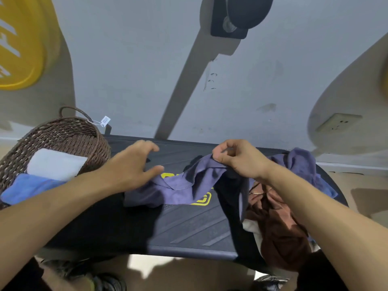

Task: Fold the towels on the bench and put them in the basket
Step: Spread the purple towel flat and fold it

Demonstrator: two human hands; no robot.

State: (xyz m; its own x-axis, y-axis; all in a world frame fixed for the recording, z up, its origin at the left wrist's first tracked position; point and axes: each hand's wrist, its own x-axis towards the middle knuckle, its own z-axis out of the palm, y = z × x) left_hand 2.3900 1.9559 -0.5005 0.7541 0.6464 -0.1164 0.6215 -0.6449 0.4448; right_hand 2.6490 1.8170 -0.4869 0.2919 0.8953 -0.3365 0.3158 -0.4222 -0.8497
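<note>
A purple towel [180, 185] lies crumpled across the middle of the black bench [189, 227]. My right hand [237, 158] pinches one edge of it and lifts it a little off the bench. My left hand [134, 162] hovers open over the towel's left end, fingers spread, just right of the brown wicker basket [69, 133]. Inside the basket lie a folded white towel [56, 162] and a folded blue towel [29, 185]. A brown towel [281, 227] lies bunched at the bench's right end, partly under my right forearm.
Another purple cloth [304, 164] is heaped at the bench's far right. A bit of white cloth [252, 227] shows beside the brown towel. A grey wall with a socket [338, 122] stands behind the bench. A yellow disc [19, 38] hangs upper left.
</note>
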